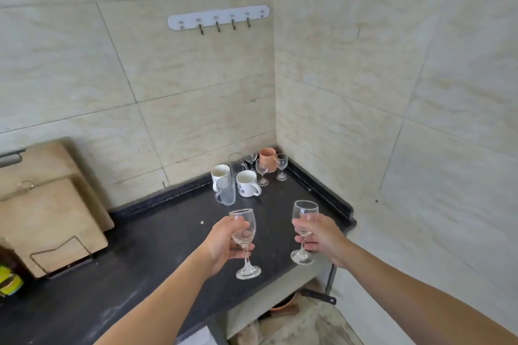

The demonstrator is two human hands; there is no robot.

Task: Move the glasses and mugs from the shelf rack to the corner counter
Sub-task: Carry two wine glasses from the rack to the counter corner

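no readable text, labels or numbers

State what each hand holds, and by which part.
The left hand grips a wine glass around its bowl. The right hand grips another wine glass at the lower bowl and stem.

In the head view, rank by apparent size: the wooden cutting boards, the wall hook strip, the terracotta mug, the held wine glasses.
1. Cutting boards
2. Hook strip
3. Two held wine glasses: alike, enlarged by nearness
4. Terracotta mug
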